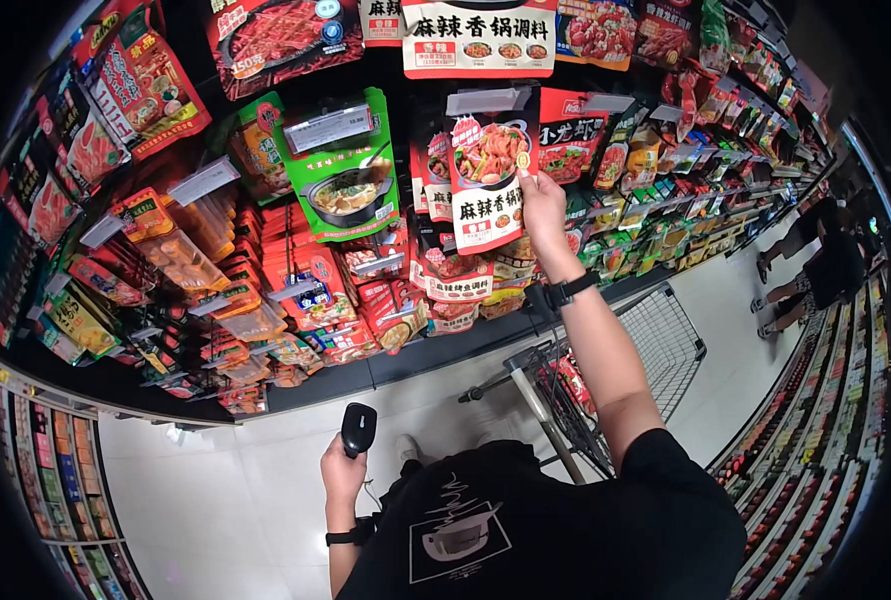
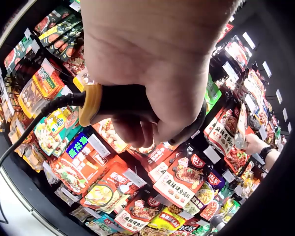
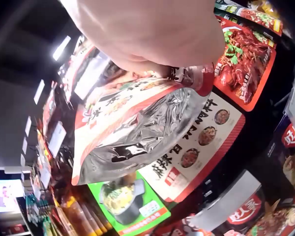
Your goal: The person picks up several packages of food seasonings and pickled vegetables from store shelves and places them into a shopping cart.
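Head view: at upper centre, the right hand [image 1: 549, 215] pinches a seasoning pouch [image 1: 488, 160], gripped but seemingly not yet clear of the display shelf [image 1: 416, 364]; lower, left of centre, the left hand [image 1: 344, 474] grips a black scanner [image 1: 359, 428].

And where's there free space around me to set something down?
The floor left of your black shirt, between the dark shelf base and far-left shelving, looks mostly bare. The cart's far end seems free; something red sits near its handle. Hanging packets crowd the rack.

Supermarket aisle: racks of hanging seasoning packets [image 1: 346, 188], price tags [image 1: 329, 127], shopping cart [image 1: 663, 345].
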A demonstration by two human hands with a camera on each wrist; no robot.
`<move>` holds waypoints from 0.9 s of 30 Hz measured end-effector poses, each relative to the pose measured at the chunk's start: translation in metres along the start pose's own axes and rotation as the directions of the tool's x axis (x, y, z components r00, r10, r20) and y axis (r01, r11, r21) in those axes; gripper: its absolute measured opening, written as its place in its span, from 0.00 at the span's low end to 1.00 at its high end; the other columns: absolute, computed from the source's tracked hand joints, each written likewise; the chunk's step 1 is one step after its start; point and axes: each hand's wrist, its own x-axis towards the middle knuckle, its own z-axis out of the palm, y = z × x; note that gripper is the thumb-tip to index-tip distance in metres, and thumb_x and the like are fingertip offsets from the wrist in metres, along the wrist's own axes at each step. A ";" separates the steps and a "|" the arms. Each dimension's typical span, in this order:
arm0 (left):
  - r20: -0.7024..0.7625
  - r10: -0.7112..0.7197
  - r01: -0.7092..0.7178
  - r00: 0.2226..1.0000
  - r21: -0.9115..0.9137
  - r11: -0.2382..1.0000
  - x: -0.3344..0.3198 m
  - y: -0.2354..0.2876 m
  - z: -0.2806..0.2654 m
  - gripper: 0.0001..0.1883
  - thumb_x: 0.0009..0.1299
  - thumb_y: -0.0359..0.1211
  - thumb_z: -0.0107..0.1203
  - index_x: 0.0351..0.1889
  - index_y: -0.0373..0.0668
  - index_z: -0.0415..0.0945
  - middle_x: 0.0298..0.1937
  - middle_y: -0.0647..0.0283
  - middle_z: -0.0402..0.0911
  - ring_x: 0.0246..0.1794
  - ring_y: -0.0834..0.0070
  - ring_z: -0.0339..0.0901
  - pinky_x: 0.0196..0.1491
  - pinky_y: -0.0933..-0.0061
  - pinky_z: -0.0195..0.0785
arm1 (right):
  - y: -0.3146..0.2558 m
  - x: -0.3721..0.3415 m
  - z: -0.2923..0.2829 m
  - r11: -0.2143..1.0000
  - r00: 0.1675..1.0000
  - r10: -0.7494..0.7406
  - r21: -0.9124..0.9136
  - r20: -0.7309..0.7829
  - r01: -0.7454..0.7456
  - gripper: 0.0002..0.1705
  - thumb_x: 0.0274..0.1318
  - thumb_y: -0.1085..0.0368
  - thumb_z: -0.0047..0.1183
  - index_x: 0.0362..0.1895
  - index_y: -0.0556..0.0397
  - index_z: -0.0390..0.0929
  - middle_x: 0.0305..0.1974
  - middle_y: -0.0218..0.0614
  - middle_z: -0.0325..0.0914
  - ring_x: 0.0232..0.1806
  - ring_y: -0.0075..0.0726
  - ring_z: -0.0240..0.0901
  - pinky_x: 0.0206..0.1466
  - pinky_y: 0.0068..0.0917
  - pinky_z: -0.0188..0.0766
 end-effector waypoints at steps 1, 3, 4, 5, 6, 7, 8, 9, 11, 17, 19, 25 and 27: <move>-0.007 0.012 -0.012 1.000 0.002 1.000 0.005 0.001 0.001 0.09 0.67 0.27 0.69 0.43 0.36 0.84 0.38 0.45 0.89 0.38 0.43 0.87 0.44 0.52 0.80 | 0.003 0.011 0.001 0.994 1.000 0.009 -0.110 0.006 -0.008 0.16 0.84 0.59 0.56 0.53 0.60 0.87 0.37 0.29 0.90 0.32 0.19 0.78 0.39 0.28 0.76; -0.015 0.027 -0.027 1.000 0.009 1.000 0.008 0.002 0.000 0.09 0.67 0.26 0.69 0.43 0.36 0.83 0.38 0.45 0.89 0.39 0.42 0.87 0.44 0.51 0.80 | 0.016 0.025 0.008 0.984 0.999 -0.050 -0.174 -0.007 0.048 0.16 0.83 0.58 0.56 0.49 0.58 0.87 0.33 0.28 0.88 0.26 0.20 0.76 0.31 0.31 0.73; -0.011 0.015 -0.015 1.000 0.004 1.000 0.009 0.003 -0.001 0.09 0.67 0.26 0.69 0.43 0.36 0.83 0.38 0.45 0.89 0.39 0.42 0.87 0.45 0.51 0.80 | 0.020 0.028 0.010 0.991 0.999 -0.042 -0.126 -0.002 0.041 0.16 0.83 0.58 0.56 0.48 0.58 0.87 0.32 0.27 0.87 0.26 0.20 0.76 0.30 0.31 0.72; -0.007 0.002 -0.002 1.000 -0.001 1.000 0.010 0.005 -0.002 0.09 0.66 0.26 0.69 0.43 0.36 0.83 0.39 0.45 0.89 0.40 0.41 0.87 0.45 0.51 0.80 | 0.024 0.030 0.012 0.996 0.999 -0.033 -0.077 0.003 0.034 0.16 0.84 0.58 0.56 0.48 0.59 0.86 0.32 0.27 0.87 0.25 0.20 0.75 0.29 0.31 0.72; 0.001 -0.012 0.012 1.000 -0.006 1.000 0.010 0.006 -0.002 0.09 0.66 0.26 0.69 0.43 0.36 0.83 0.39 0.45 0.89 0.40 0.41 0.87 0.45 0.51 0.80 | 0.024 0.030 0.012 0.999 1.000 -0.022 -0.031 0.009 0.022 0.16 0.84 0.57 0.56 0.48 0.59 0.86 0.32 0.27 0.86 0.25 0.20 0.75 0.29 0.31 0.71; -0.005 -0.016 0.016 1.000 -0.015 1.000 0.009 0.003 -0.001 0.10 0.66 0.26 0.69 0.43 0.36 0.83 0.39 0.45 0.89 0.40 0.41 0.87 0.45 0.51 0.80 | 0.025 0.024 0.010 0.999 0.999 0.012 0.043 0.035 -0.014 0.16 0.85 0.57 0.56 0.49 0.59 0.84 0.33 0.26 0.86 0.29 0.17 0.75 0.33 0.26 0.72; -0.012 -0.021 0.021 1.000 -0.026 0.999 0.007 -0.004 0.001 0.10 0.66 0.26 0.69 0.43 0.36 0.83 0.39 0.45 0.89 0.41 0.41 0.87 0.45 0.51 0.80 | 0.028 0.020 0.010 0.997 0.999 -0.023 0.072 0.023 0.021 0.16 0.85 0.58 0.56 0.49 0.59 0.84 0.34 0.26 0.86 0.31 0.16 0.74 0.35 0.25 0.72; -0.020 -0.027 0.026 0.999 -0.035 0.999 0.004 -0.010 0.002 0.10 0.66 0.26 0.69 0.43 0.37 0.83 0.39 0.45 0.89 0.41 0.41 0.87 0.46 0.51 0.80 | 0.035 0.016 0.011 0.993 0.998 -0.057 0.102 0.012 0.056 0.15 0.85 0.58 0.55 0.49 0.59 0.84 0.35 0.26 0.86 0.33 0.15 0.74 0.38 0.24 0.73; -0.010 -0.041 0.041 0.999 -0.013 0.999 -0.002 -0.019 0.000 0.10 0.66 0.27 0.69 0.44 0.37 0.84 0.39 0.45 0.89 0.41 0.40 0.87 0.45 0.51 0.81 | 0.033 -0.004 0.007 0.991 0.996 -0.076 0.111 0.037 0.071 0.15 0.85 0.58 0.56 0.51 0.58 0.84 0.39 0.25 0.87 0.39 0.13 0.73 0.46 0.21 0.73; -0.024 -0.055 0.055 0.998 -0.018 0.998 -0.009 -0.041 0.000 0.11 0.67 0.27 0.69 0.46 0.37 0.85 0.38 0.43 0.89 0.40 0.41 0.88 0.44 0.52 0.81 | 0.034 -0.088 -0.038 0.998 0.994 0.053 0.033 0.099 -0.057 0.16 0.85 0.57 0.57 0.55 0.59 0.87 0.42 0.25 0.89 0.41 0.14 0.77 0.48 0.22 0.76; -0.007 -0.047 0.047 0.999 -0.012 0.999 -0.006 -0.039 -0.004 0.11 0.68 0.26 0.69 0.47 0.37 0.85 0.37 0.43 0.89 0.38 0.42 0.89 0.44 0.53 0.81 | 0.047 -0.118 -0.072 0.991 0.992 0.123 0.055 0.040 -0.125 0.16 0.84 0.58 0.58 0.55 0.59 0.87 0.42 0.27 0.90 0.42 0.15 0.79 0.48 0.22 0.77; 0.120 0.015 -0.014 0.993 -0.004 1.000 0.015 -0.018 0.008 0.11 0.68 0.26 0.69 0.47 0.36 0.85 0.35 0.43 0.89 0.35 0.47 0.90 0.42 0.57 0.81 | 0.103 -0.207 -0.236 0.934 0.794 0.357 0.171 -0.492 -0.314 0.15 0.85 0.60 0.56 0.59 0.60 0.84 0.43 0.30 0.89 0.39 0.21 0.83 0.42 0.25 0.81; 0.194 0.051 -0.059 0.980 0.035 0.998 0.024 0.002 0.013 0.10 0.69 0.26 0.69 0.47 0.35 0.85 0.35 0.43 0.89 0.35 0.48 0.90 0.42 0.57 0.81 | 0.112 -0.240 -0.294 0.861 0.612 0.500 0.281 -0.613 -0.423 0.11 0.84 0.63 0.56 0.58 0.57 0.82 0.43 0.33 0.88 0.35 0.25 0.83 0.35 0.26 0.81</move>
